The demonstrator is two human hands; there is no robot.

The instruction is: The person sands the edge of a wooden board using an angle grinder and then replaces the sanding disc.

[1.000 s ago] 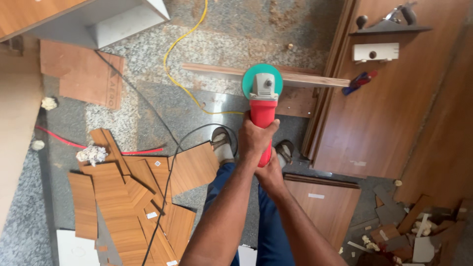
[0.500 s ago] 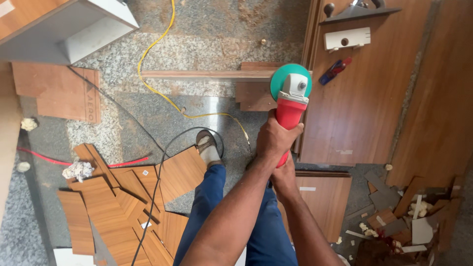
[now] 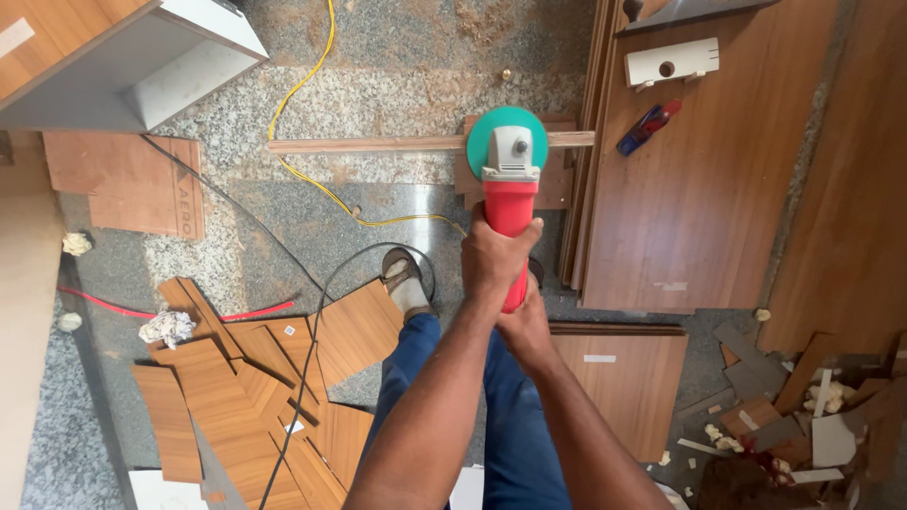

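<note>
Red-bodied grinder [image 3: 511, 189] is feeling heavy and rigid; we are clamping our left hand [image 3: 499, 257] and right hand [image 3: 525, 326] tight around its handle.

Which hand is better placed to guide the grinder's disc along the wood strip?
Probably the left hand: it grips the red grinder farther forward, closer to the green disc over the wood strip. The right hand holds the tail end behind it, partly hidden.
</note>
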